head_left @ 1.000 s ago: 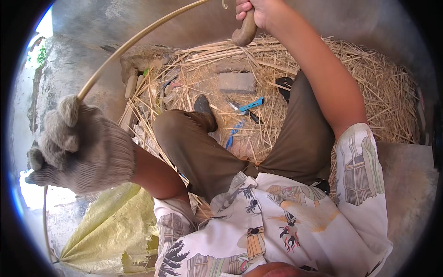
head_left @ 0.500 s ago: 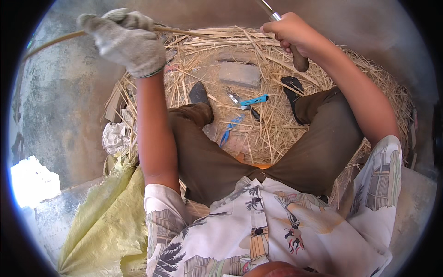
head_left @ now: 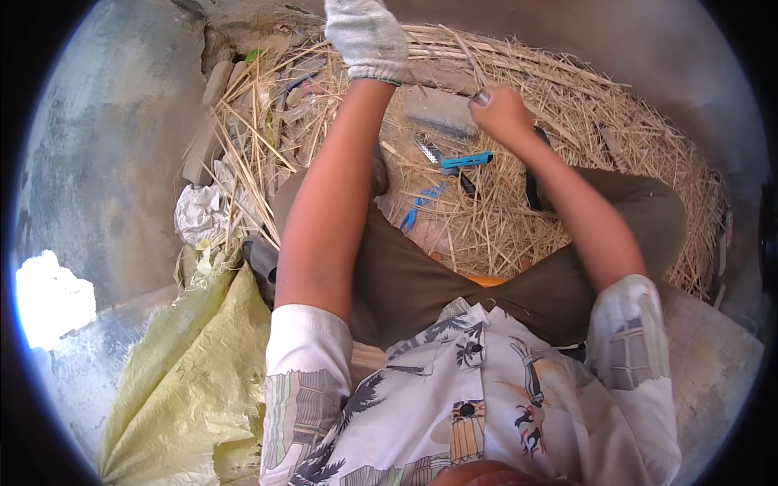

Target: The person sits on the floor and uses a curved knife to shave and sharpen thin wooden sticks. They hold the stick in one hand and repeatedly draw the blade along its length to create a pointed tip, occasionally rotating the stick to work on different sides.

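My left hand (head_left: 366, 39), in a whitish knit work glove, reaches to the top edge of the view. Its fingers are cut off or hidden there, so what it grips does not show. Lower and to the right, my bare right hand (head_left: 502, 120) is closed round a wooden-handled knife. Only the knife's metal collar (head_left: 481, 98) shows clearly by the thumb; the handle is covered by the fist and the blade is hard to make out against the straw. Below the right hand, on the floor between my legs, lies a light-blue tool (head_left: 467, 160) beside a perforated metal blade (head_left: 429, 151).
Straw-like shavings (head_left: 535, 235) cover the floor, with long pale strips along the far wall. A grey brick (head_left: 442, 112) lies ahead. A blue strap (head_left: 412, 217) is between my legs. At left are crumpled white paper (head_left: 201, 213) and a yellow woven sack (head_left: 190, 373).
My view has shifted. My left hand has moved right and up to the top edge; the long strip it held is no longer plain. My right hand has come down with the knife.
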A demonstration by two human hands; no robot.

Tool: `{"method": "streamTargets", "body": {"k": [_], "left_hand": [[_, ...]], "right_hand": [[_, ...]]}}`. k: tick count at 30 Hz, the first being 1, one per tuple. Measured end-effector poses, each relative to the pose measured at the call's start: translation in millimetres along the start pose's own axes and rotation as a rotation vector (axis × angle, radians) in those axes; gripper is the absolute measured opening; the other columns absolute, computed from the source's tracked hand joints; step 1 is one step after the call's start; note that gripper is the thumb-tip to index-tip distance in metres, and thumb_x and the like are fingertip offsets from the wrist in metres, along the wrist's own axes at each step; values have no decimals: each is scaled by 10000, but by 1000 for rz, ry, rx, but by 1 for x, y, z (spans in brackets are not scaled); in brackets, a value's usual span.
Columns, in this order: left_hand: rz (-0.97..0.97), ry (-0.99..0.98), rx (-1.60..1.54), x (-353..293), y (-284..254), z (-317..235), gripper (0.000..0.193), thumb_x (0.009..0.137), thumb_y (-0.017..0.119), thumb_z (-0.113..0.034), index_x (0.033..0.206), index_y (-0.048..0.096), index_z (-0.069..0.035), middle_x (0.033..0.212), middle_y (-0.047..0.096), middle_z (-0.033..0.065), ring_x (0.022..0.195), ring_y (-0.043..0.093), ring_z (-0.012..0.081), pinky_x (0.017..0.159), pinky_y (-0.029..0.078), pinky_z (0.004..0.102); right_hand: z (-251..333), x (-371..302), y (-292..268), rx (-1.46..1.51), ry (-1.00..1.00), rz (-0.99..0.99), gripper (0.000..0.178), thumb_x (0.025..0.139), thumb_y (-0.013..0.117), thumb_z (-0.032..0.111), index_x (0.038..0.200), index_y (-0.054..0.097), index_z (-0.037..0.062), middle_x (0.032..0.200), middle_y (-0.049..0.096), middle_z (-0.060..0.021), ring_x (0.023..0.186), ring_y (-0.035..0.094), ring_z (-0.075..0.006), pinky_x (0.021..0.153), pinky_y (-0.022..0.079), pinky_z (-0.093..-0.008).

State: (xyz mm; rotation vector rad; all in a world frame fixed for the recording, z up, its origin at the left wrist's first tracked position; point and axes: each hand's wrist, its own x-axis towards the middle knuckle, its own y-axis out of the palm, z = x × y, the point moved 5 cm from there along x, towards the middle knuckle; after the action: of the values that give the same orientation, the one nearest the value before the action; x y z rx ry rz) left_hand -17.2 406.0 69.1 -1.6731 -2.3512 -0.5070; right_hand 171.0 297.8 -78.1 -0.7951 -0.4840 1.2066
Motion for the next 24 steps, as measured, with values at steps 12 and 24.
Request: {"method": "streamTargets", "body": {"k": [12, 24], "left_hand": [[163, -142, -257, 50, -13, 81, 643, 991, 495, -698, 722, 522, -115, 584, 498, 16, 493, 484, 160, 508, 476, 311], [-34, -235, -112, 31, 13, 62, 482, 1046, 485, -557, 847, 545, -122, 691, 523, 18, 574, 482, 173, 541, 434, 330]], "right_hand": [[-87, 30, 207, 434, 344, 198, 313, 825, 670, 335, 792, 738, 32, 828, 736, -222, 826, 726, -403, 771, 549, -473], [-67, 29, 213, 455, 357, 295, 334, 849, 680, 357, 946, 753, 46, 955, 738, -242, 956, 709, -441, 846, 559, -494]]}}
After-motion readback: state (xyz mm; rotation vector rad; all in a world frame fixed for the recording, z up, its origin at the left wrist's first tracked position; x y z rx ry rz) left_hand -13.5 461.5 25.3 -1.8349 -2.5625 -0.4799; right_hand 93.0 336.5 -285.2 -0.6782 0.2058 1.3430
